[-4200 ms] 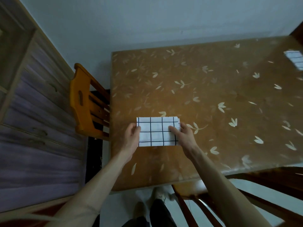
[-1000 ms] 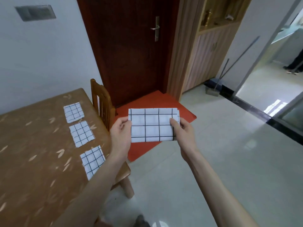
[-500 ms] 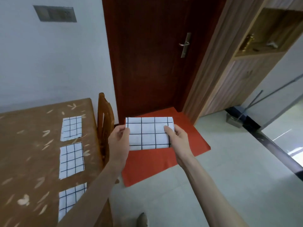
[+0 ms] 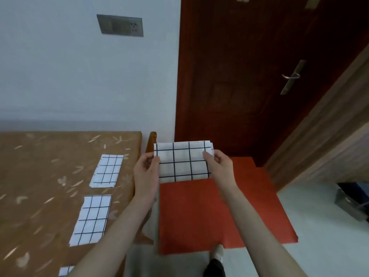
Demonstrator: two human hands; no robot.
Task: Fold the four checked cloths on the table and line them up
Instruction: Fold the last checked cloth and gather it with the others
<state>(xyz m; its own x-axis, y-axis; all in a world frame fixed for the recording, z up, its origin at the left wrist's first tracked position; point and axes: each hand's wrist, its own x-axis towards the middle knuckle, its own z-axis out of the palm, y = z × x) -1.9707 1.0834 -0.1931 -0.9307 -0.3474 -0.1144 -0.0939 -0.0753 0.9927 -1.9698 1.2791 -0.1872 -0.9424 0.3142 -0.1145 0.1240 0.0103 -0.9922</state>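
I hold a folded white cloth with black checks [image 4: 182,161] in the air, off the table's right edge and above the floor. My left hand [image 4: 146,172] grips its left side and my right hand [image 4: 218,163] grips its right side. Three more folded checked cloths lie in a line along the right side of the table [image 4: 30,176]: a far cloth [image 4: 106,170], a middle cloth [image 4: 91,219], and a near cloth [image 4: 65,271] mostly cut off by my left forearm and the frame's bottom.
A wooden chair back [image 4: 151,141] stands between the table edge and the held cloth. A red mat [image 4: 211,212] lies before a dark red door [image 4: 249,66]. My shoe [image 4: 216,260] is on the pale floor. A dustpan [image 4: 351,200] sits at the right.
The view has swung left from the doorway toward the table, so the line of cloths now sits closer to centre. Both hands keep the same grip on the folded cloth.
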